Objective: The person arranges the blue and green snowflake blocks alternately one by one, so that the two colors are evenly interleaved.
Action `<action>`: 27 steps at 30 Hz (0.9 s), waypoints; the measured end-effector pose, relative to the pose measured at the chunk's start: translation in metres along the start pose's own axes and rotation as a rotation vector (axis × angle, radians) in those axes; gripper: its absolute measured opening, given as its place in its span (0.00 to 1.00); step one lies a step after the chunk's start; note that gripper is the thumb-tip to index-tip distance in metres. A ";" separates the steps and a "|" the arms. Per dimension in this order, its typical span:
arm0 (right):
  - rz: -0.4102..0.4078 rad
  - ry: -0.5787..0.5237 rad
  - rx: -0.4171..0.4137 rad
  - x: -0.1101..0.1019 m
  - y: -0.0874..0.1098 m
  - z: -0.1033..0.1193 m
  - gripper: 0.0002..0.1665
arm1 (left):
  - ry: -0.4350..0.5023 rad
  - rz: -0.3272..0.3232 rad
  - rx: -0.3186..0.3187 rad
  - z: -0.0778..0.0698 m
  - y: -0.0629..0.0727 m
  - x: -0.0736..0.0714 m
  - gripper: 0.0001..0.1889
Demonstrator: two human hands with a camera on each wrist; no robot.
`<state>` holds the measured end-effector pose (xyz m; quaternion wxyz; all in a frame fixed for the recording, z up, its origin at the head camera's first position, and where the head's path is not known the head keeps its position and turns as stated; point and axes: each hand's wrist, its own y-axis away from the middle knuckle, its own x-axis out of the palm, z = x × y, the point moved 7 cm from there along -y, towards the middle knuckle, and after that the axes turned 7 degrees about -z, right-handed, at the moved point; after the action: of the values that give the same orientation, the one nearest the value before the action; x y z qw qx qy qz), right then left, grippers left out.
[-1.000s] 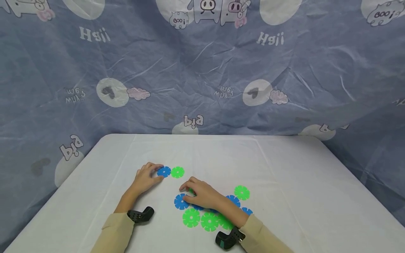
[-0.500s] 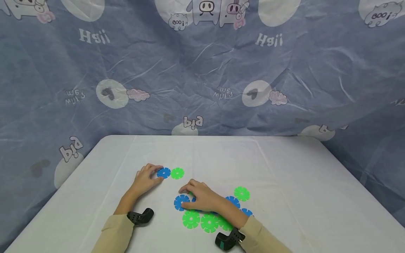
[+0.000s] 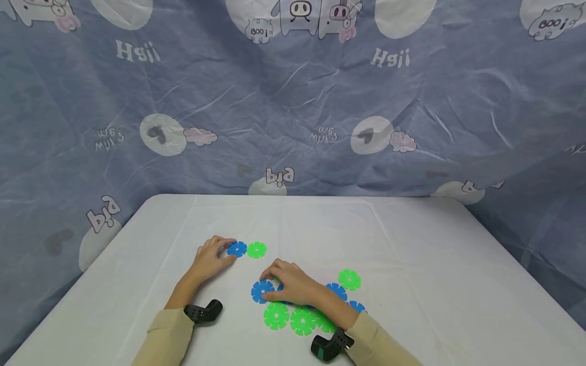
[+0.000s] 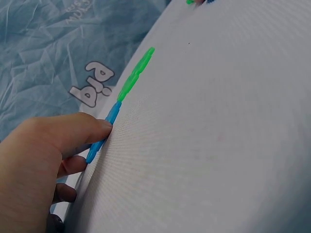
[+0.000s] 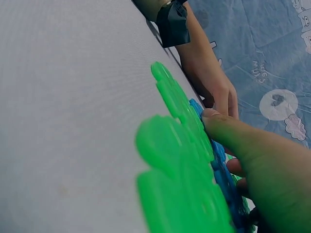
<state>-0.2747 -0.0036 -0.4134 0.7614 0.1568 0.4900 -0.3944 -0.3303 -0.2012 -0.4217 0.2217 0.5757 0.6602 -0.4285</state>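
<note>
Left hand (image 3: 211, 259) pinches a round, notched, blue plastic disc (image 3: 237, 249) by its rim on the white desk (image 3: 435, 284), touching a green disc (image 3: 257, 249). Right hand (image 3: 293, 282): thumb over second blue disc (image 3: 258, 291); grip undeterminable. Expect light, stiff, smooth parts; grasp opposite edges.

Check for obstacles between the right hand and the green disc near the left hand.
Nothing visible: in the head view, only white tabletop separates the right hand from the green disc. The left hand is beyond, at the neighbouring blue disc.
</note>
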 end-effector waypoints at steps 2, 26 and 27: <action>-0.005 -0.004 -0.003 -0.001 -0.001 0.000 0.24 | 0.000 -0.002 0.000 0.000 -0.001 0.000 0.24; 0.041 -0.307 -0.055 -0.007 -0.005 0.009 0.19 | 0.000 0.003 -0.010 0.001 -0.002 0.001 0.24; 0.050 -0.332 -0.043 -0.007 -0.005 0.008 0.19 | -0.003 0.003 -0.010 0.002 -0.002 0.001 0.24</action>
<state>-0.2751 -0.0089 -0.4021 0.8446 0.0856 0.3618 -0.3852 -0.3325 -0.2017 -0.4230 0.2262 0.5749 0.6612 -0.4256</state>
